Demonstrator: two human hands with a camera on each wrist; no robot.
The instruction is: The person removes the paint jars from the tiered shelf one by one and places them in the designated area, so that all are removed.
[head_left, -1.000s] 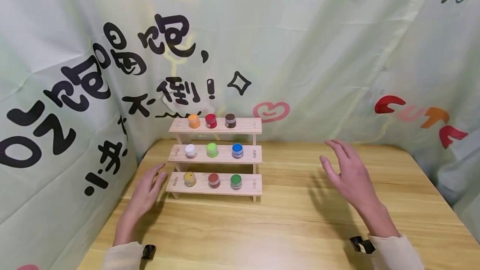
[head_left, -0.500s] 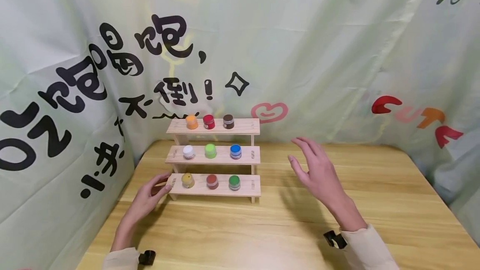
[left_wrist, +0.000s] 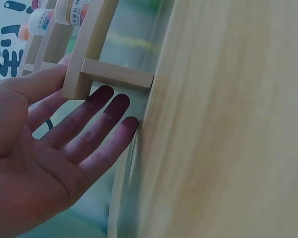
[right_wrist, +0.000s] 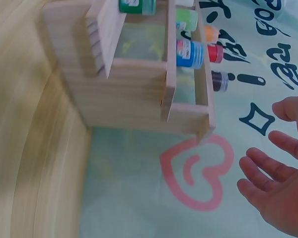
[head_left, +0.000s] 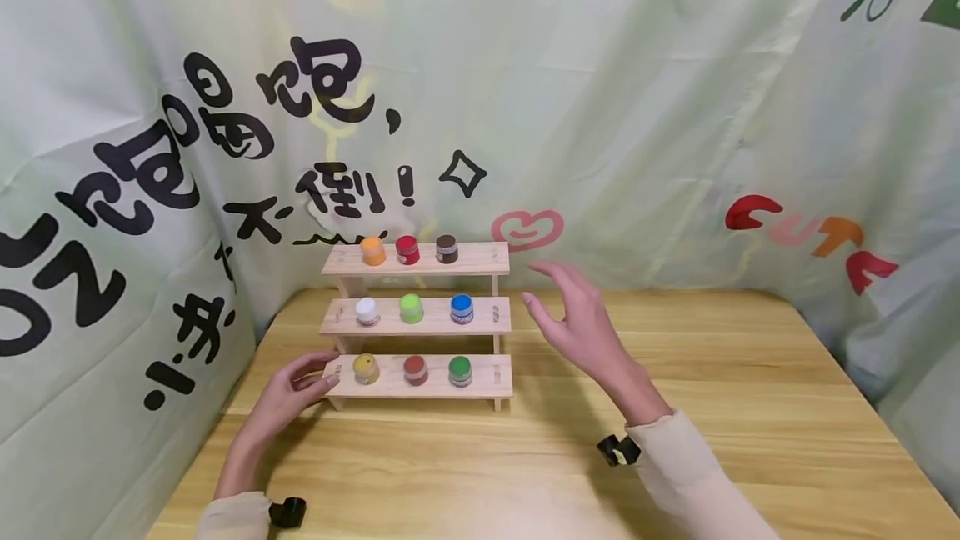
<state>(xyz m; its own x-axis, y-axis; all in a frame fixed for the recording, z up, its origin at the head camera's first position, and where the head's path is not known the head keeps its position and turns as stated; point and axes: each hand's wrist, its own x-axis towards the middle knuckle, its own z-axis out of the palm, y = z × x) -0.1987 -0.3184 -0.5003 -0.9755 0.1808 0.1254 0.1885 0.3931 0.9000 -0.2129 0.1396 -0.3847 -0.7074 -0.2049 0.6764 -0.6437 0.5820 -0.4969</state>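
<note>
A three-tier wooden display rack stands on the table, bearing small paint jars. Its lowest tier carries a yellow jar, a reddish-brown jar and a green jar. White, light green and blue jars sit on the middle tier; orange, red and dark brown jars on the top. My left hand pinches the lowest tier's left end between thumb and index finger; its other fingers extend below in the left wrist view. My right hand hangs right of the rack, fingers apart, touching nothing.
The wooden table extends right and in front of the rack. A printed curtain closes off the back and both sides, close behind the rack. Black wrist devices sit at both cuffs.
My right hand has moved left toward the rack's right side. My left hand has moved right and taken hold of the lowest tier's left end. The view has shifted slightly.
</note>
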